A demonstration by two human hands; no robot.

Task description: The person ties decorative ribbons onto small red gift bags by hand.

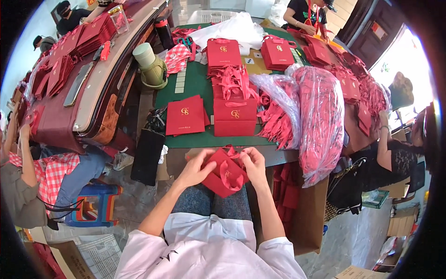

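A small red paper gift bag is held tilted above my lap, its red ribbon handle looping across the front. My left hand grips the bag's left side, thumb on the near face and fingers behind. At the upper right edge, my right hand pinches the red ribbon; its fingertips partly hide the spot. On the green table mat just beyond lie flat red bags and a red bag stack topped with loose ribbons.
Plastic-wrapped bundles of red ribbon reach over the table's right edge. A cardboard box with red pieces stands right of my legs. A green-capped flask is at the table's left. Co-workers sit at both sides; a blue stool is left.
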